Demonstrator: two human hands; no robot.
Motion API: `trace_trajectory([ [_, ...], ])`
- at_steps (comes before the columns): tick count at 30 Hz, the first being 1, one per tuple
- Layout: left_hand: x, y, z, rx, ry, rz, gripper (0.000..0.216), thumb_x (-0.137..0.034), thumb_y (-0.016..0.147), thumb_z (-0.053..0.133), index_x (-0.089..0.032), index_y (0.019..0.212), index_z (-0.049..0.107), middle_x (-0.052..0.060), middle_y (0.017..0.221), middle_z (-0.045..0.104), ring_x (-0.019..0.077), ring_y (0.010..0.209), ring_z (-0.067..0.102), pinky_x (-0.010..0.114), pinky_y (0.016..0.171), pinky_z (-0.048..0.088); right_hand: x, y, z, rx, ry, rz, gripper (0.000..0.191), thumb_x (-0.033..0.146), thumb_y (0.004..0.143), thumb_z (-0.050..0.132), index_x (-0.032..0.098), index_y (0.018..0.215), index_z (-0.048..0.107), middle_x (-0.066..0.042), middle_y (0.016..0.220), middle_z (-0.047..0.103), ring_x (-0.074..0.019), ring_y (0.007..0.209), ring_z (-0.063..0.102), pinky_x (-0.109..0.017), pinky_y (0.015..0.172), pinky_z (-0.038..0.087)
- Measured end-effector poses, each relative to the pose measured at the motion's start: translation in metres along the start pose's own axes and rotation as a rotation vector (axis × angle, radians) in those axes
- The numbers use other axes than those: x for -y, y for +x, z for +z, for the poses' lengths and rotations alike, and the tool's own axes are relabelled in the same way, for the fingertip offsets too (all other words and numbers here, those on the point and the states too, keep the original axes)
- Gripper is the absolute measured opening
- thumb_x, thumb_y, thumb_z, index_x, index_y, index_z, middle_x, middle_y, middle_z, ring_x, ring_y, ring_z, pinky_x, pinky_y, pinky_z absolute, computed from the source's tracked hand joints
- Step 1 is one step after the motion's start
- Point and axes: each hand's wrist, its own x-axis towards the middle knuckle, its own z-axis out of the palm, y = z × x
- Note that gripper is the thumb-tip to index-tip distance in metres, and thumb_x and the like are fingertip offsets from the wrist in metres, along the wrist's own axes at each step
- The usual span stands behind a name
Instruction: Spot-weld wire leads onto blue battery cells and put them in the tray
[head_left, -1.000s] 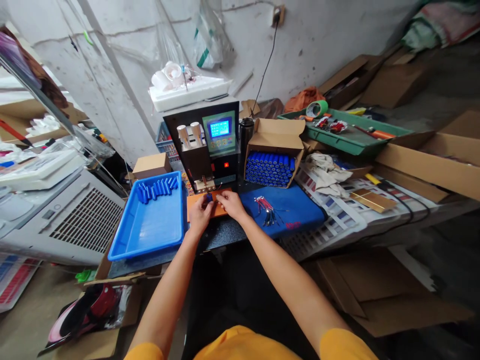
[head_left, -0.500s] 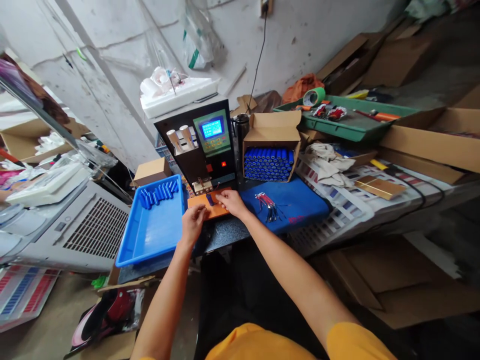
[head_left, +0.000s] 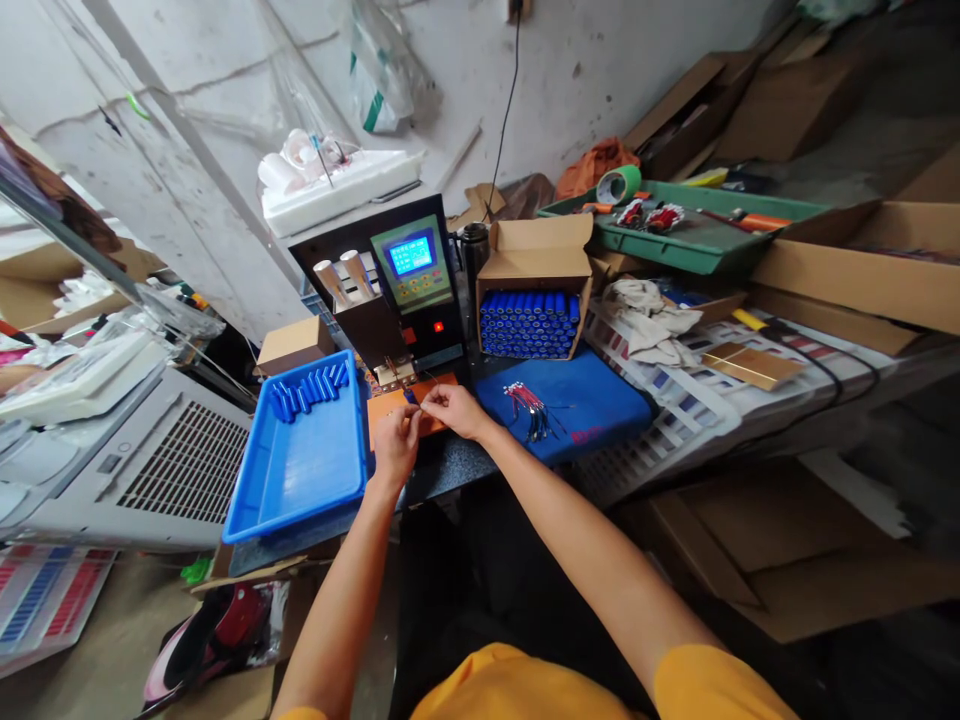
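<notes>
Left hand [head_left: 397, 438], right hand [head_left: 454, 411]: grip pinched, contents unclear; blue cylinder [head_left: 409, 396] at their 11 o'clock. Probably fine positioning; next needs steady alignment.

Speckled dark worktop [head_left: 444, 474] is supporting a black machine [head_left: 386, 300]; a blue tray [head_left: 300, 465] is sitting left of the machine, an orange plate [head_left: 383, 402] before it, a blue mat [head_left: 589, 395] to its right.
</notes>
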Motion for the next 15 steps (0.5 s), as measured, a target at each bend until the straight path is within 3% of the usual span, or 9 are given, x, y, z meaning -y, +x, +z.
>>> trace_trajectory([
  [4,0.000,-0.007,-0.001,-0.069,-0.034,0.099,0.015,-0.030,0.088,0.055,-0.020,0.092,0.065,0.007,0.089,0.067,0.0191,0.085,0.063,0.033,0.083,0.049,0.000,0.001,-0.001,-0.014,0.025,0.029,0.022,0.037,0.069,0.067,0.016,0.069,0.060,0.003,0.057,0.057,-0.0097,0.052,0.049,-0.022,0.050,0.037],
  [7,0.001,-0.012,-0.004,-0.131,-0.018,0.181,0.017,-0.028,0.088,0.054,-0.019,0.097,0.065,0.010,0.103,0.062,0.0205,0.101,0.059,0.036,0.092,0.048,0.002,0.001,-0.004,-0.035,0.078,0.078,0.023,0.037,0.069,0.067,0.016,0.068,0.058,0.005,0.051,0.052,-0.0070,0.045,0.042,-0.020,0.045,0.032],
  [11,0.006,-0.008,-0.004,0.048,0.017,0.243,0.029,-0.024,0.089,0.052,-0.021,0.117,0.062,0.012,0.127,0.054,0.0234,0.118,0.053,0.040,0.099,0.046,0.004,0.002,-0.008,-0.063,0.168,0.120,0.024,0.037,0.068,0.067,0.015,0.069,0.059,0.005,0.051,0.052,-0.0058,0.043,0.042,-0.018,0.041,0.030],
  [13,0.008,-0.004,-0.001,0.124,0.006,0.233,0.033,-0.024,0.090,0.051,-0.022,0.122,0.059,0.013,0.123,0.057,0.0223,0.110,0.058,0.039,0.093,0.049,0.004,0.002,-0.009,-0.083,0.191,0.125,0.024,0.038,0.068,0.067,0.015,0.069,0.060,0.005,0.051,0.052,-0.0056,0.043,0.043,-0.017,0.040,0.029],
  [15,0.010,-0.002,0.003,0.120,-0.004,0.204,0.036,-0.023,0.088,0.052,-0.020,0.123,0.057,0.013,0.113,0.060,0.0203,0.095,0.060,0.036,0.085,0.051,0.005,0.002,-0.010,-0.097,0.202,0.131,0.025,0.039,0.068,0.068,0.015,0.069,0.060,0.005,0.050,0.052,-0.0053,0.042,0.043,-0.017,0.040,0.029],
])
